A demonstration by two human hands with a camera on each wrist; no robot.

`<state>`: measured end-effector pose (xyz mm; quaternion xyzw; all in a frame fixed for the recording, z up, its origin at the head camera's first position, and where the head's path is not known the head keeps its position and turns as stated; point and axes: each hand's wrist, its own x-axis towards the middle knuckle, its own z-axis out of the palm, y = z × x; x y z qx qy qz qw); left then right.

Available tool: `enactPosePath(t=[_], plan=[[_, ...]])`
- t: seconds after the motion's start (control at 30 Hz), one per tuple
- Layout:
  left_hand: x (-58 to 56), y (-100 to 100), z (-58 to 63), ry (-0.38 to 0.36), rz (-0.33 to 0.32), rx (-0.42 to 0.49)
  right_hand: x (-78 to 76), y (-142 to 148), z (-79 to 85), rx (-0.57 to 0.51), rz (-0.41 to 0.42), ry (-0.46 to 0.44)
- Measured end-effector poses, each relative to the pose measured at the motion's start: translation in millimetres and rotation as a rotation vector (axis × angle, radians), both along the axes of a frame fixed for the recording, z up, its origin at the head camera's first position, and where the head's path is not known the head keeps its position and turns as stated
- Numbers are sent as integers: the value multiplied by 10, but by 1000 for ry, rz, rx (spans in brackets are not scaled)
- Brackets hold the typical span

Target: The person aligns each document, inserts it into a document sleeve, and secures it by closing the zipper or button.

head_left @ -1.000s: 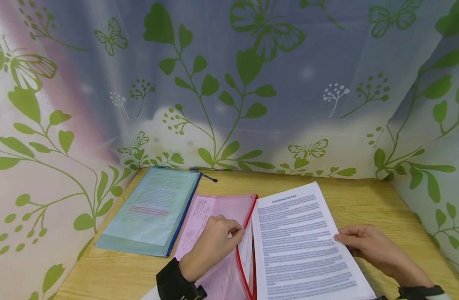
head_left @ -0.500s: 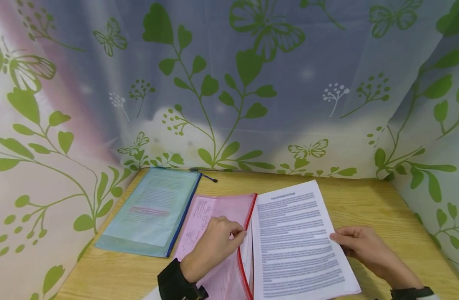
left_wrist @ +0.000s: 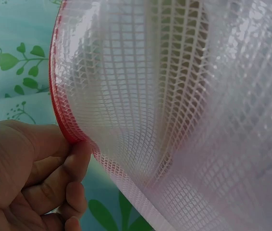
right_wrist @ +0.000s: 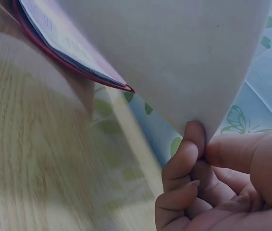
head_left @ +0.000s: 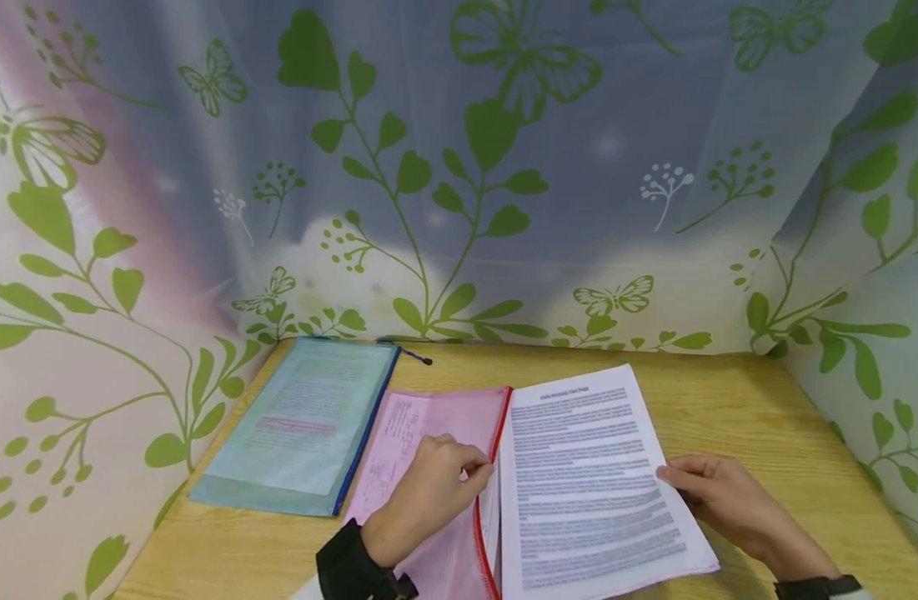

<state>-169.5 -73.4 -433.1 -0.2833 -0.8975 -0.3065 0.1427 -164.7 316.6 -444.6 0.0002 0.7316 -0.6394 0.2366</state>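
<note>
A pink mesh zip pouch (head_left: 428, 417) with a red zipper edge lies in the middle front of the table, its mouth parted on the right side. My left hand (head_left: 432, 492) pinches that red edge between thumb and finger; the left wrist view shows the grip on the mesh pouch (left_wrist: 121, 96) closely. Printed paper (head_left: 586, 492) slants at the pouch's mouth, its left edge against the opening. By its right edge my right hand (head_left: 736, 508) pinches the paper, whose plain back (right_wrist: 184, 57) faces the right wrist camera. Whether it is one sheet or more I cannot tell.
A blue-green zip pouch (head_left: 301, 425) holding printed paper lies flat to the left, its dark zipper pull (head_left: 427, 361) pointing right. The wooden table (head_left: 759, 408) ends at a leaf-and-butterfly patterned curtain (head_left: 579, 208) at the back and both sides.
My right hand has moved slightly left with the paper, bringing it closer against the pouch's mouth. More of the paper's lower right corner shows. My left hand has hardly moved.
</note>
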Motion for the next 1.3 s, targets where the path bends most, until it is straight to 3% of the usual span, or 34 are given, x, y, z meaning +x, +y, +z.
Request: enactPosePath(t=[0.17,0.47,0.73,1.1,1.2,1.3], plan=[[-4,3,-8,15,5,-6,-2,-11,-9,-12,-10,-16],[-15,-11,-9,27,1,-7,8,-68,-86,119,-86,50],[-15,7,-32,22,-6,-11,9,-119,-119,88,-78,29],[-20,10,-35,61,3,-16,22,-206,-125,409,-76,118],[-16,8,-34,57,5,-17,26,-217,-132,424,-46,146],[-10,5,-38,51,6,-18,30,-193,-143,366,-27,137]])
